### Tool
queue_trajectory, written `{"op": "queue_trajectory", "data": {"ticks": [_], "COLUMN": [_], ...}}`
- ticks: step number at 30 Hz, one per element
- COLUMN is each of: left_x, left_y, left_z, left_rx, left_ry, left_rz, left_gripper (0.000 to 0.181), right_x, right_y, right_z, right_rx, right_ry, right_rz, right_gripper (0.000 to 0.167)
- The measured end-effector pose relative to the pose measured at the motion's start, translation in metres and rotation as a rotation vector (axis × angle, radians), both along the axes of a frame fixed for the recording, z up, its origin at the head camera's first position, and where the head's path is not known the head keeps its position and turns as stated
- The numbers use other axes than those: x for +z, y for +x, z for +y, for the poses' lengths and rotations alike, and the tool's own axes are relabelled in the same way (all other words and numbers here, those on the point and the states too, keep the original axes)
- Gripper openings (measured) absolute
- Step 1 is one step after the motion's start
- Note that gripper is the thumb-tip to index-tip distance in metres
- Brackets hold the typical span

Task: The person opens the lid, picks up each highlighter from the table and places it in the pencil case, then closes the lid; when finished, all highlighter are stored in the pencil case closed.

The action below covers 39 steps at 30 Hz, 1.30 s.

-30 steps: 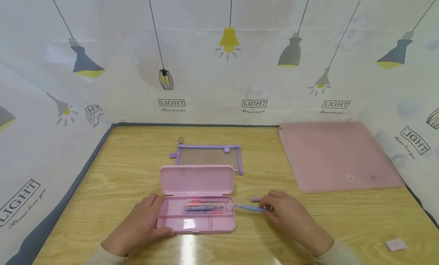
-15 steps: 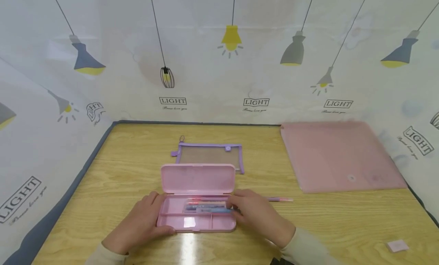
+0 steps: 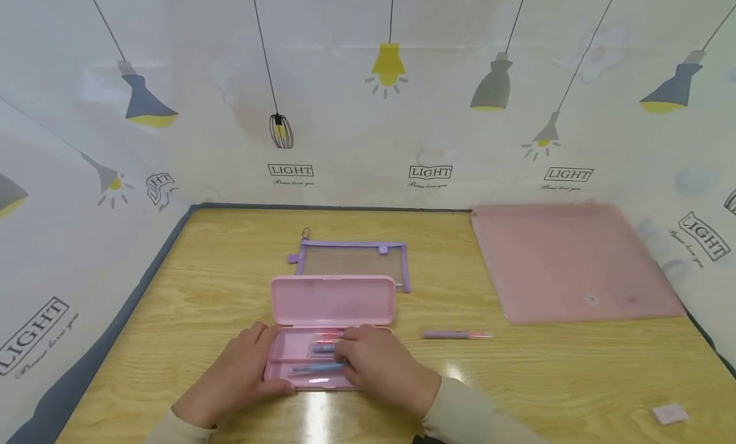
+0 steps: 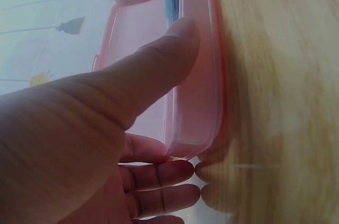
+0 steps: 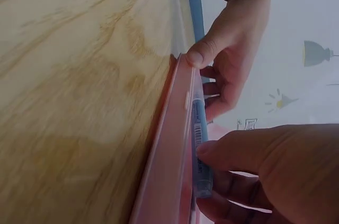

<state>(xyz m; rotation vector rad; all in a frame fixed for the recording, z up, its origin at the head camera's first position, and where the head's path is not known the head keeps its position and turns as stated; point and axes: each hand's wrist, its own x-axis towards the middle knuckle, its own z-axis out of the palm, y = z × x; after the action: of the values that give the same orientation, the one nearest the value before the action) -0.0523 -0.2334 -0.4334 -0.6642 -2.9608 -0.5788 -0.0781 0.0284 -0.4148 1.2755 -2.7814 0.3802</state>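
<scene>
A pink pencil case lies with its lid raised. My left hand grips its left end, thumb on the front wall and fingers round the corner, as the left wrist view shows too. Between thumb and fingers my right hand pinches a light blue pen, held lengthwise over the front compartment. In the right wrist view the pen lies just inside the case's front wall. Several pens sit in the back compartment, partly hidden by my right hand. Right of the case a purple pen lies on the table.
Behind the case lies a purple-edged mesh pouch, partly covered by the lid. A pink plastic folder occupies the back right. Near the front right is a small pink block, perhaps an eraser. A patterned sheet stands along the table's far edge.
My right hand has carried the blue pen leftward from beside the case, over the back compartment, then to the front one. The purple pen now shows fully. My left hand stays put.
</scene>
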Motion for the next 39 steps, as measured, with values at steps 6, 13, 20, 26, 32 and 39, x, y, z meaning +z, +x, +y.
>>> {"op": "queue_trajectory", "data": {"ticks": [6,13,20,26,32,39], "left_x": [-0.002,-0.001,-0.001,-0.001,-0.001,0.001], "left_y": [0.000,-0.001,0.000,-0.001,0.000,0.000], "left_z": [-0.001,0.000,0.000,-0.001,0.000,0.000], "left_rx": [-0.005,-0.012,-0.014,-0.017,-0.015,-0.009], "left_ry": [-0.003,0.000,0.005,0.002,0.006,0.014], "left_rz": [0.007,0.036,0.046,0.055,0.036,-0.002], "left_gripper": [0.086,0.086,0.086,0.088,0.088,0.088], "right_x": [0.003,-0.002,-0.002,0.000,0.002,0.010], "right_y": [0.002,0.003,0.004,0.004,0.003,0.001], "right_z": [-0.018,-0.031,-0.031,-0.025,-0.012,0.014], "right_rx": [-0.003,-0.005,-0.001,-0.005,-0.025,-0.038], "right_ry": [0.029,0.041,0.022,-0.004,-0.035,-0.095], "right_rz": [0.022,0.014,0.020,0.014,-0.007,-0.039], "right_gripper": [0.005,0.004,0.006,0.009,0.011,0.008]}}
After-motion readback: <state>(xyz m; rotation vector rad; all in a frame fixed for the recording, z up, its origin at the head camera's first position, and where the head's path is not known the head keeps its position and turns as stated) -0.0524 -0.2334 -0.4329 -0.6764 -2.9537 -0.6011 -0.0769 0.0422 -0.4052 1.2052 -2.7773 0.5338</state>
